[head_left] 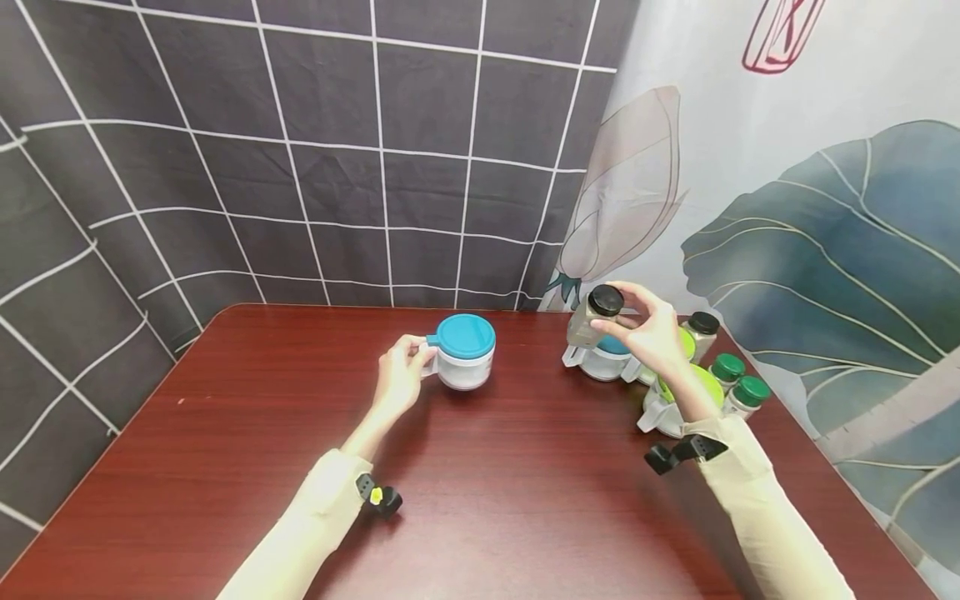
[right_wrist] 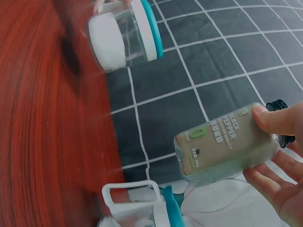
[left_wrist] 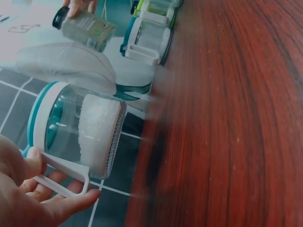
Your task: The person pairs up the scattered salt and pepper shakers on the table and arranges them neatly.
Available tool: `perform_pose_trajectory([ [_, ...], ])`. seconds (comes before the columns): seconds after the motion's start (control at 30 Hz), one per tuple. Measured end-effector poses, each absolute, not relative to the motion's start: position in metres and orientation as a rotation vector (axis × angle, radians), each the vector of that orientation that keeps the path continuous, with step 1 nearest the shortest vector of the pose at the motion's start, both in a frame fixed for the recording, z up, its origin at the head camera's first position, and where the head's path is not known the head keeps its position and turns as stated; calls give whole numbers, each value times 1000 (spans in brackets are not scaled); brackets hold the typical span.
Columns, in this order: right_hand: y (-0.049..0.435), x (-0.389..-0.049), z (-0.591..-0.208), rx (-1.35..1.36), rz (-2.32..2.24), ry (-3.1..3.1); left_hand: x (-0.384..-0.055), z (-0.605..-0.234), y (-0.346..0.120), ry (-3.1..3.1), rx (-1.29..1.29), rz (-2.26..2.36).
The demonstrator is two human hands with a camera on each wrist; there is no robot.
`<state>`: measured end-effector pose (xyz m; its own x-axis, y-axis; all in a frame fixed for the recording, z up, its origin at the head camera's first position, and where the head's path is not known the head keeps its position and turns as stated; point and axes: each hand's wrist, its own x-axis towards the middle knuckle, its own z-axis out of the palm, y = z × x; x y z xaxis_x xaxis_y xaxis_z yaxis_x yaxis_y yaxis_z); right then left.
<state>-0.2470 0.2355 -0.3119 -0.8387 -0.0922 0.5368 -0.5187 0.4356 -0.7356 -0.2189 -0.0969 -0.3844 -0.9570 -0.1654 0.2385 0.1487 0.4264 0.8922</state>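
Where hands [head_left: 400, 375] [head_left: 649, 332] grip, jar [head_left: 464, 368] is round, bottle [head_left: 582, 327] squarish.

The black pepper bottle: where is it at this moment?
In the head view, the black pepper bottle is right of centre, held by the right hand just above a blue-lidded jar.

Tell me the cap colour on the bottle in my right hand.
The cap is black, seen best in the head view.

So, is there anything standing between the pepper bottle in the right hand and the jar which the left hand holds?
Nothing visible stands between the pepper bottle in the right hand and the jar in the left hand. The other blue-lidded jar sits lower than the bottle, outside that gap.
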Motion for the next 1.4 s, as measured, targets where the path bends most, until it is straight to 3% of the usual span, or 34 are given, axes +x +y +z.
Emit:
perform_pose_trajectory([
  [0.5,215,-259,-326,511,1444,-2303,-220,-385,-108,-2394,66,-1512],
  [0.83,188,-241,-311,527,1448,-2338,-220,-385,-117,-2380,108,-1523],
  [1.4,174,-267,-340,587,1577,-2337,-220,-388,-134,-2370,143,-1490],
])
